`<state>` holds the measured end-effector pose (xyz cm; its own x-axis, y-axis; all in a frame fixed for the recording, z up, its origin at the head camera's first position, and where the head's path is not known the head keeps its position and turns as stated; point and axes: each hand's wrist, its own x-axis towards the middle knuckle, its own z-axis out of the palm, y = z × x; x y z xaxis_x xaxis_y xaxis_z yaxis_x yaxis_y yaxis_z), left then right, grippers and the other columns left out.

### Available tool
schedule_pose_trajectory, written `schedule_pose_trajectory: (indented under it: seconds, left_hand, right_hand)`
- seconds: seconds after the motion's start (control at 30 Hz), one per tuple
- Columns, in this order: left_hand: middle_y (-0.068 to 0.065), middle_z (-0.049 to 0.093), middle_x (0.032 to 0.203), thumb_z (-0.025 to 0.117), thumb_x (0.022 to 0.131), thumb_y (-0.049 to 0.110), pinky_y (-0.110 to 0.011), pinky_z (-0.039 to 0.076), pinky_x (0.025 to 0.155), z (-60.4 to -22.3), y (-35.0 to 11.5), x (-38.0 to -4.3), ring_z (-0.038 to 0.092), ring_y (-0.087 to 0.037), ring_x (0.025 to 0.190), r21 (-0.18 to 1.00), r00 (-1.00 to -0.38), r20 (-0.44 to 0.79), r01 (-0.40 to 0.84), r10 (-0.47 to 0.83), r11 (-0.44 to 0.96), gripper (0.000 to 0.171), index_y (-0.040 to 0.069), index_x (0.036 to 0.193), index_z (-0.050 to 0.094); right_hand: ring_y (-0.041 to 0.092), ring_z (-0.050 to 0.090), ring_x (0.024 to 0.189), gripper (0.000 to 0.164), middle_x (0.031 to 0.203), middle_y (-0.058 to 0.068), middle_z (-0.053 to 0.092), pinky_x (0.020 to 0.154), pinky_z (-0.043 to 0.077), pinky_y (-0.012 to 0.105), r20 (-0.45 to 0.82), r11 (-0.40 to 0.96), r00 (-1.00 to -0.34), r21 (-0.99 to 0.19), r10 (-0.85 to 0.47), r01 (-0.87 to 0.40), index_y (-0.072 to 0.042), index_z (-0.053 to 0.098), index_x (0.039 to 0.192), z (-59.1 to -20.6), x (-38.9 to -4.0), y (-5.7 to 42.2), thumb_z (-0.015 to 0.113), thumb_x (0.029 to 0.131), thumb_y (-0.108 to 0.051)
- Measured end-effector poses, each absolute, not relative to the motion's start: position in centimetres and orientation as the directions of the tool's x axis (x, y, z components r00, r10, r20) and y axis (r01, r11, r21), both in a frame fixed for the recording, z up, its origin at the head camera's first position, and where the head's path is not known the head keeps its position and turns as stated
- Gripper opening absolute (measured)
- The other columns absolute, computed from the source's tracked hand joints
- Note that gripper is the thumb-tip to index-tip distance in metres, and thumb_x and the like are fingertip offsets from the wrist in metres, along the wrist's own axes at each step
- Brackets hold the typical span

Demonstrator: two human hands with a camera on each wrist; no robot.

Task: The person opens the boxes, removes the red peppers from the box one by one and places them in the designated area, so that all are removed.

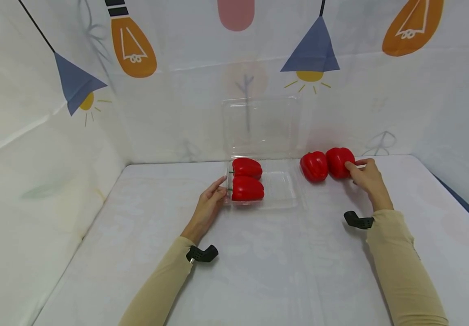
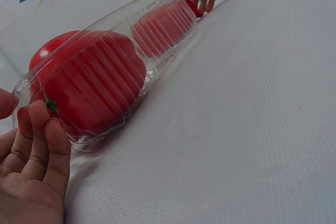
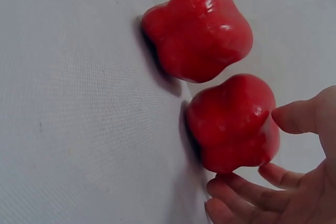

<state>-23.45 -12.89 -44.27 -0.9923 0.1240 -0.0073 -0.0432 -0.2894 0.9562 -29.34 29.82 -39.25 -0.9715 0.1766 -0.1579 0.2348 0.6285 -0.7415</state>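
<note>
My left hand [image 1: 209,203] holds the left end of a clear plastic clamshell box [image 1: 281,190], thumb at the rim and fingertips against the outer wall. Inside the box's left half lie two red bell peppers, a rear pepper [image 1: 247,168] and a front pepper [image 1: 248,188], green stems pointing left. Right of the box, my right hand [image 1: 368,178] grips the right-hand bell pepper [image 3: 233,124] between thumb and fingers. Beside that one sits another red bell pepper [image 1: 314,167], on the table and outside the box.
The box's transparent lid [image 1: 263,127] stands raised at the back, against a white cloth backdrop [image 1: 177,113] printed with lamps and bulbs. A white cloth covers the table [image 1: 258,271]. Each wrist wears a black camera mount, one on the left [image 1: 202,254] and one on the right [image 1: 358,220].
</note>
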Motion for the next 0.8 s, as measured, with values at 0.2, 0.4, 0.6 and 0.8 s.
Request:
schedule_pose_trajectory:
  seconds: [0.2, 0.4, 0.6, 0.8]
  left_hand:
    - [0.005, 0.053, 0.092, 0.049, 0.096, 0.008, -0.015, 0.046, 0.075, -44.23, -12.84, -23.47, 0.053, -0.005, 0.081, 0.951, -0.992, -0.008, -0.046, 0.123, -0.304, 0.045, 0.01, 0.141, 0.044]
    - [0.005, 0.053, 0.09, 0.049, 0.096, 0.008, -0.016, 0.047, 0.074, -44.25, -12.84, -23.47, 0.053, -0.005, 0.08, 0.951, -0.992, -0.008, -0.046, 0.122, -0.306, 0.044, 0.01, 0.14, 0.044]
    - [0.004, 0.054, 0.089, 0.049, 0.098, 0.011, -0.016, 0.047, 0.075, -44.31, -12.93, -23.39, 0.054, -0.006, 0.079, 0.952, -0.993, -0.018, -0.052, 0.116, -0.301, 0.042, 0.01, 0.139, 0.045]
    - [0.004, 0.053, 0.089, 0.049, 0.098, 0.011, -0.016, 0.047, 0.074, -44.37, -12.86, -23.45, 0.054, -0.006, 0.078, 0.952, -0.992, -0.007, -0.045, 0.126, -0.302, 0.042, 0.01, 0.139, 0.045]
  right_hand:
    - [0.037, 0.053, 0.105, 0.079, 0.135, 0.034, 0.042, 0.081, 0.045, 0.037, -0.163, 0.616, -0.968, -0.748, 0.19, 0.247, 0.007, 0.017, 0.143, -39.24, -29.54, 29.8, 0.033, 0.094, -0.053]
    - [0.045, 0.042, 0.123, 0.072, 0.139, 0.033, 0.037, 0.09, 0.042, 0.05, -0.068, 0.616, -0.974, -0.764, 0.216, 0.19, 0.007, 0.023, 0.14, -39.27, -29.39, 29.87, 0.034, 0.095, -0.048]
    - [0.043, 0.043, 0.122, 0.063, 0.136, 0.03, 0.041, 0.08, 0.042, 0.039, 0.005, 0.617, -0.966, -0.77, 0.257, 0.16, 0.003, 0.031, 0.137, -38.98, -29.37, 29.64, 0.035, 0.095, -0.044]
    - [0.043, 0.043, 0.122, 0.063, 0.137, 0.03, 0.04, 0.073, 0.042, 0.03, 0.014, 0.604, -0.963, -0.782, 0.27, 0.158, 0.003, 0.031, 0.139, -38.62, -29.27, 29.61, 0.036, 0.096, -0.043]
